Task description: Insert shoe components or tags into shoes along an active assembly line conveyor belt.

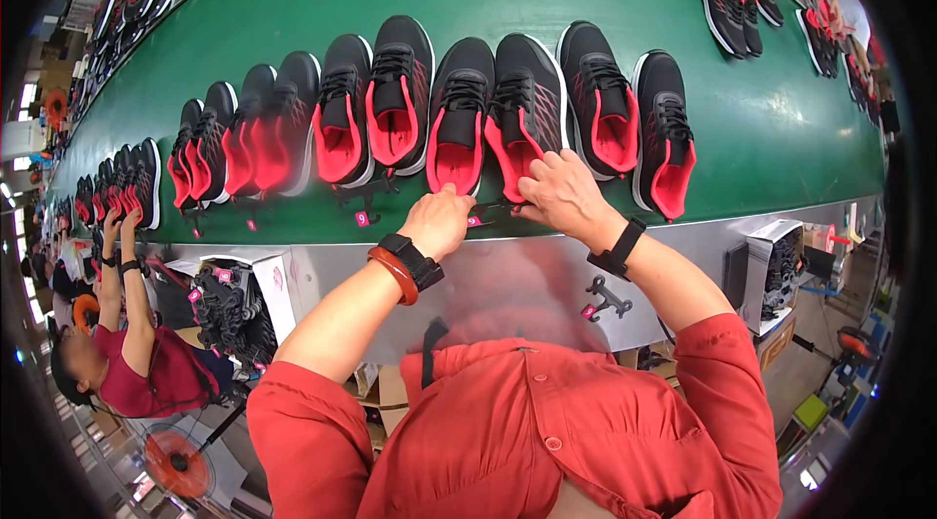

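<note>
Apparently you are partway along the row: judging by how the shoes lie, some pairs have their hangers on, the pair at your hands is in the middle of it, and at least one more looks undone. To the left of your left hand (436, 224), the nearest pair of shoes (398, 94) has a black hanger (363, 195) with a pink tag (367, 219) at its heels. Farther left, a blurred pair (283, 119) also has a tag below it, though its hanger is hard to make out. Ahead and to the right of your right hand (568, 192), another pair (597, 94) shows no hanger at its heels, so that one seems to be left.

The pair in work lies just ahead of your hands, toes pointing away from you. Your left hand is at the heel of the left shoe (463, 119), fingers bent in narrowly; what they pinch is hidden beneath the hand, so I cannot tell. Your right hand is drawn together on the heel of the right shoe (525, 114), thumb and fingers close. Between the two hands, a dark strip of another hanger (500, 211) and its tag show just below the heels; whether it is fully hooked cannot be seen. Nearer you than your right hand, a loose hanger (610, 298) lies on the metal ledge (644, 319).
</note>
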A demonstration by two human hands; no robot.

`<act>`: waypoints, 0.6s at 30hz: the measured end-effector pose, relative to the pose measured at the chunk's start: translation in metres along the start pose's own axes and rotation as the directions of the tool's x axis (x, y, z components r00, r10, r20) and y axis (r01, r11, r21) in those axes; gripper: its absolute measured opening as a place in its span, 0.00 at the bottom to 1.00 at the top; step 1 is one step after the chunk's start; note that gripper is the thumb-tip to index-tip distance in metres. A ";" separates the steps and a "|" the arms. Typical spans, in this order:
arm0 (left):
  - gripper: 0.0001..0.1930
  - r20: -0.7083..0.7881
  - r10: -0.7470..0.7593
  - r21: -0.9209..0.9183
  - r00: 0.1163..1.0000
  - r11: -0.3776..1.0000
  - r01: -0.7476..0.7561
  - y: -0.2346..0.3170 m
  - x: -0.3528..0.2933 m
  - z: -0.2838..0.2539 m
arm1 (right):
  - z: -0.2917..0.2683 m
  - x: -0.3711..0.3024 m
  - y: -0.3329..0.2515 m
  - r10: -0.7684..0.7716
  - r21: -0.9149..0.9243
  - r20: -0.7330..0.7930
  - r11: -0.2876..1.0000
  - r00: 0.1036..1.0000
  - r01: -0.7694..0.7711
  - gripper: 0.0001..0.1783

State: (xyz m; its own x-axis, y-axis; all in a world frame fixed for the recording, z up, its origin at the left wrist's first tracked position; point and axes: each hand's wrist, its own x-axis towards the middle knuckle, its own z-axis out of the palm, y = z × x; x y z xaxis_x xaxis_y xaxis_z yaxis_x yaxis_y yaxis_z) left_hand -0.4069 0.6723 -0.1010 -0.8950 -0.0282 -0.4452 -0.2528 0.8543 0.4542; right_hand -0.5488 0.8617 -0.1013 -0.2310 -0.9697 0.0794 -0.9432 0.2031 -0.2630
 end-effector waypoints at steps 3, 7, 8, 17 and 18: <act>0.18 0.052 -0.007 0.017 0.999 1.000 0.006 0.001 0.001 -0.001 | -0.002 0.003 -0.001 0.003 -0.020 0.062 1.000 0.998 -0.002 0.17; 0.17 0.050 0.067 -0.124 0.997 0.990 -0.060 0.002 0.002 -0.004 | 0.003 0.005 0.003 0.020 -0.097 0.081 0.995 0.996 -0.013 0.15; 0.17 -0.053 0.080 -0.223 0.995 0.971 -0.090 -0.001 -0.001 -0.002 | -0.001 0.006 0.006 0.035 -0.058 0.020 0.998 0.999 -0.034 0.15; 0.15 -0.269 -0.056 -0.182 0.962 0.983 0.006 0.028 -0.005 0.004 | -0.008 0.016 0.009 0.115 -0.154 0.064 0.983 0.991 -0.104 0.12; 0.16 -0.351 -0.011 -0.204 0.936 0.977 -0.065 0.028 -0.006 0.007 | -0.009 0.016 0.010 0.108 -0.159 0.061 0.983 0.992 -0.097 0.10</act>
State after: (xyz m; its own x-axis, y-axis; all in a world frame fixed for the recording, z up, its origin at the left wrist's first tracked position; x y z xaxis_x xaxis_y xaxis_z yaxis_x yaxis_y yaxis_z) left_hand -0.4061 0.6995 -0.0912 -0.9642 -0.2176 -0.1513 -0.2637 0.7301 0.6304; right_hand -0.5641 0.8495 -0.0937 -0.3164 -0.9486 -0.0086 -0.9422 0.3152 -0.1136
